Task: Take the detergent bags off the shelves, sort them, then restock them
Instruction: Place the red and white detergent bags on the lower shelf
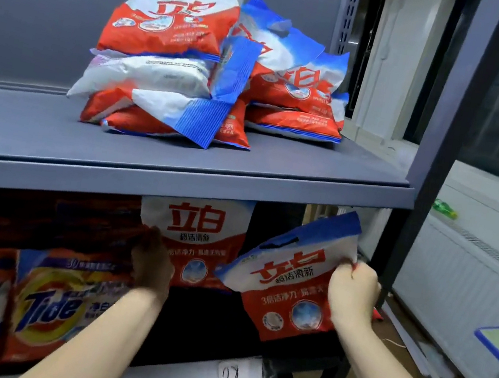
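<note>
Right hand (353, 293) is pinching the right edge of a tilted red-and-white detergent bag (288, 282), holding it in the air in front of the lower shelf, approx. mid-way up its side. Left hand (150, 263) is reaching in w/ fingers curled on the left edge of an upright bag (196, 236) of the same brand standing on that lower shelf; how firm the grip is, can't tell, the hand is in shadow.

Handling, as a guess: soft plastic pouches w/ loose powder, so probably sagging and shifting when lifted by one edge, film likely slick. The tilted bag is already drooping off its pinch. Better to be taking hold lower w/ the whole hand, or by the dark handle slot near the top seal.

Left of these, Tide bags (53, 307) are standing in a row, the leftmost cut off by the frame edge. Behind them the shelf is too dark to make out.

Further up, a loose pile of bags (204, 61) is lying on the grey upper shelf (177, 173), unsorted, some face-down. The exact count is hidden by overlap.
</note>
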The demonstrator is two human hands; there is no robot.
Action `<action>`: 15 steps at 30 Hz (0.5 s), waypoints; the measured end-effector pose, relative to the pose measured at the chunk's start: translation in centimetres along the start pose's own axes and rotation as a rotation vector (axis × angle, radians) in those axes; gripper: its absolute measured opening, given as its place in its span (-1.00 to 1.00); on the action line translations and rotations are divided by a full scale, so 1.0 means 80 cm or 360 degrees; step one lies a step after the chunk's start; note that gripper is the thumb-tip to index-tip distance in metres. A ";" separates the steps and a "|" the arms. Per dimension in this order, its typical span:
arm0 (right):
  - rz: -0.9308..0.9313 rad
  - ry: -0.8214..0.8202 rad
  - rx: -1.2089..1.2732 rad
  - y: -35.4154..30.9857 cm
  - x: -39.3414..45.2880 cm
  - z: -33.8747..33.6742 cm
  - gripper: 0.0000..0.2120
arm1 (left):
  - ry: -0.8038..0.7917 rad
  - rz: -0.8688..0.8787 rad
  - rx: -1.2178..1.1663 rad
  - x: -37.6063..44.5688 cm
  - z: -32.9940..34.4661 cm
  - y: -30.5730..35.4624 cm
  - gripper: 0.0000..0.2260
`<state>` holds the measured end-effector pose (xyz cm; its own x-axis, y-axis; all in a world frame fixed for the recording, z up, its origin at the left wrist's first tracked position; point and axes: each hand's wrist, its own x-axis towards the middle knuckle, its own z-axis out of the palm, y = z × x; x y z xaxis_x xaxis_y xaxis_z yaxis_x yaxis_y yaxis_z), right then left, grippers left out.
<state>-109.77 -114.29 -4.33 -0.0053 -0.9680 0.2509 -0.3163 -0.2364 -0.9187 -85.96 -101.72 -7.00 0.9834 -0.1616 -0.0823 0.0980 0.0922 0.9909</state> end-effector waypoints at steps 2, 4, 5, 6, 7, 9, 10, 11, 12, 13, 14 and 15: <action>0.0068 -0.0006 0.0142 0.004 0.000 0.022 -0.79 | 0.0015 -0.0073 -0.0100 0.034 0.021 -0.011 -0.71; 0.0072 -0.0026 0.0284 0.009 0.002 0.041 -0.79 | -0.0133 -0.0193 -0.0193 0.063 0.042 -0.021 -0.66; 0.0069 -0.0045 0.0304 0.011 0.004 0.049 -0.78 | -0.0234 -0.0220 -0.0188 0.074 0.053 -0.025 -0.63; 0.0102 -0.0059 0.0306 0.015 0.008 0.055 -0.76 | -0.0244 -0.0216 -0.0158 0.079 0.062 -0.028 -0.63; 0.0150 -0.0058 0.0323 0.018 0.013 0.062 -0.74 | -0.0195 -0.0170 -0.0125 0.086 0.068 -0.032 -0.67; 0.0248 -0.0049 0.0390 0.032 0.030 0.079 -0.71 | -0.0083 -0.0145 -0.0230 0.104 0.079 -0.045 -0.82; 0.0296 -0.0015 0.0427 0.040 0.040 0.088 -0.71 | -0.0083 -0.0214 -0.0296 0.113 0.083 -0.052 -0.83; 0.0335 0.0025 0.0446 0.046 0.049 0.097 -0.71 | -0.0095 -0.0240 -0.0343 0.124 0.087 -0.060 -0.79; 0.0376 0.0058 0.0454 0.051 0.058 0.104 -0.71 | -0.0109 -0.0228 -0.0364 0.132 0.089 -0.064 -0.74; 0.0411 0.0070 0.0464 0.054 0.067 0.110 -0.71 | -0.0120 -0.0206 -0.0411 0.139 0.090 -0.069 -0.72; 0.0451 0.0067 0.0487 0.057 0.076 0.116 -0.72 | -0.0145 -0.0195 -0.0443 0.140 0.089 -0.068 -0.72; 0.0478 0.0058 0.0537 0.060 0.085 0.121 -0.73 | -0.0156 -0.0186 -0.0463 0.149 0.090 -0.075 -0.71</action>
<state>-102.13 -122.78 -10.00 -0.0850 -0.9957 -0.0373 0.0313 0.0347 -0.9989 -75.95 -111.24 -13.13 0.9450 -0.2801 -0.1689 0.2626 0.3418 0.9023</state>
